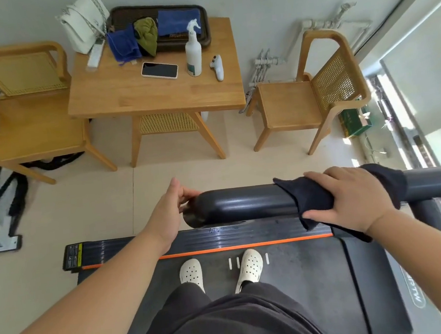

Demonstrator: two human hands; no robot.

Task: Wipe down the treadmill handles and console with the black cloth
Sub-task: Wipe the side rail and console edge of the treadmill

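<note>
Fingers (320, 177) of the right hand (352, 200) lie close together, curled over the black cloth (314, 198), while the thumb presses the cloth's near edge, so the hand clamps the cloth round the treadmill handlebar (244, 203). The cloth drapes over the right part of the handlebar, with one corner hanging down on the near side and another sticking out past the wrist. At the handlebar's rounded left end, the left hand (170, 212) stands edge-on with its thumb raised. Its fingers (188, 194) are bent against the far side of the end cap, and I cannot tell whether they grip it or only touch it.

Below the handlebar, the person stands on the treadmill belt (305, 279) in white clogs (248, 268), just behind an orange stripe (248, 245).

Beyond the handlebar stands a wooden table (153, 95). On it are a white spray bottle (193, 53), a phone (159, 69) lying face up, a white handbag (81, 24), and a dark tray (124, 17) with blue cloths (178, 21) and a green cloth (147, 35) on and against it. Beyond the handlebar to the left and to the right, a cane-backed chair (312, 98) stands at either end of the table.
</note>
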